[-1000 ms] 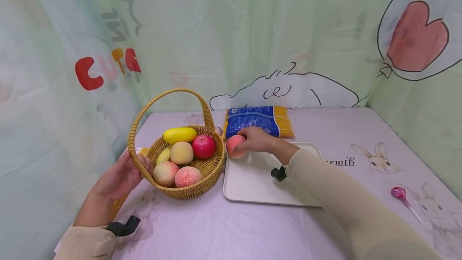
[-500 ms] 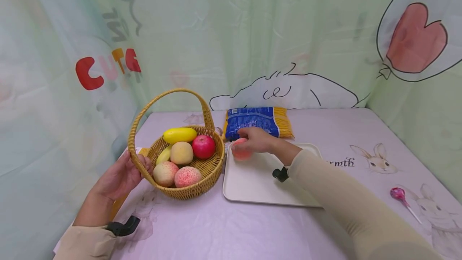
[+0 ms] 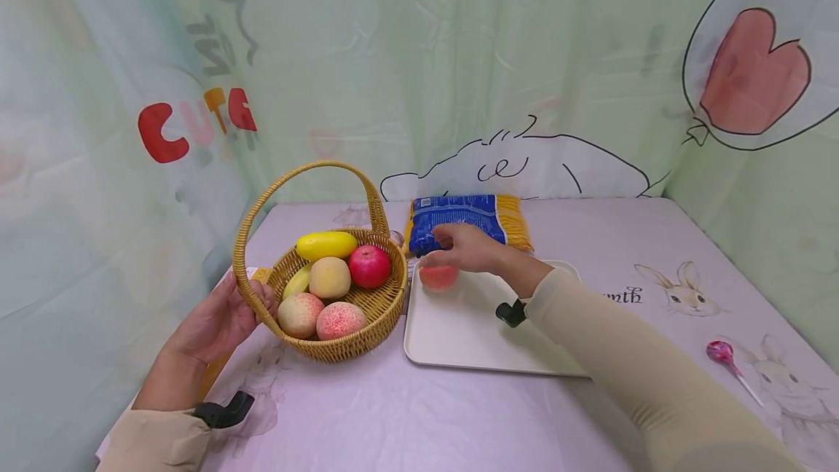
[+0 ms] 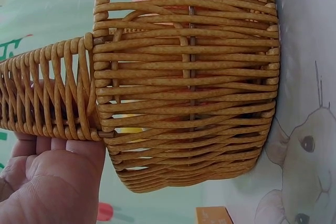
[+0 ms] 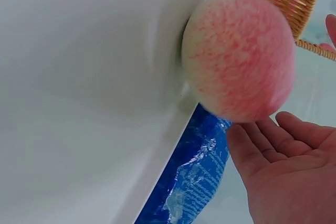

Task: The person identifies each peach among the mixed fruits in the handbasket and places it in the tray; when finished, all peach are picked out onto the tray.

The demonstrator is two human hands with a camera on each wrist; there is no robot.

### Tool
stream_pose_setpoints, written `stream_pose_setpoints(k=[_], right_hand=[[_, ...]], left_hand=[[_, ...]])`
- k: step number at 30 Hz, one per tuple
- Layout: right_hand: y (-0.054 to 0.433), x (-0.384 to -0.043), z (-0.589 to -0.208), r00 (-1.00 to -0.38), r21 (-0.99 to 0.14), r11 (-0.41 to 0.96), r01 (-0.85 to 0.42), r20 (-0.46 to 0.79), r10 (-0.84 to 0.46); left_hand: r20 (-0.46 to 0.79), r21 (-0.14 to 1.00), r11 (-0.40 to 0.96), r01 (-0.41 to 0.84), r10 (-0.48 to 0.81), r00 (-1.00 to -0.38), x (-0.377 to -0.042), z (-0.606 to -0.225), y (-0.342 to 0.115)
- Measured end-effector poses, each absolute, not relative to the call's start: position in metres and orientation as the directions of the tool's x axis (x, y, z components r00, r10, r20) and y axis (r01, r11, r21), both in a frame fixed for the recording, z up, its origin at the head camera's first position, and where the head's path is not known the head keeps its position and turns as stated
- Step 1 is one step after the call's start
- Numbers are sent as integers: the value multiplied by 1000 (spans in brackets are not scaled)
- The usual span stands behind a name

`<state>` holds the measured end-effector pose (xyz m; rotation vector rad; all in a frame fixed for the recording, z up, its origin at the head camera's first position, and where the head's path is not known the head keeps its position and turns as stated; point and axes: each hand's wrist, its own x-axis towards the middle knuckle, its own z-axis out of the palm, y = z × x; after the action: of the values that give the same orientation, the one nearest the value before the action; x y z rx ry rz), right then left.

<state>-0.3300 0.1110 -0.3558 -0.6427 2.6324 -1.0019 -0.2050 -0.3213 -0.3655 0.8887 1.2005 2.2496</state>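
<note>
Your right hand [image 3: 473,248], fingers relaxed and apart, grips nothing just over the peach [image 3: 438,280]; whether a fingertip touches it cannot be told. The nearly round peach rests at the far left corner of the tray [image 3: 485,326], paler side toward the tray, redder side upward. Left of the tray, your left hand [image 3: 219,323] curls its fingers around the handle of the upright basket [image 3: 334,352], whose arch runs obliquely, its farther foot nearer the tray.
</note>
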Motion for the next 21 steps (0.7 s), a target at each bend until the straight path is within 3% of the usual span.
stream_pose_setpoints(k=[10, 21], right_hand=[[109, -324, -348, -865, -713, 624, -319, -49, -499], [99, -314, -326, -814, -739, 556, -381, -17, -580]], left_hand=[[323, 837, -536, -105, 641, -696, -204, -364, -321], [330, 833, -540, -119, 658, -677, -207, -366, -323]])
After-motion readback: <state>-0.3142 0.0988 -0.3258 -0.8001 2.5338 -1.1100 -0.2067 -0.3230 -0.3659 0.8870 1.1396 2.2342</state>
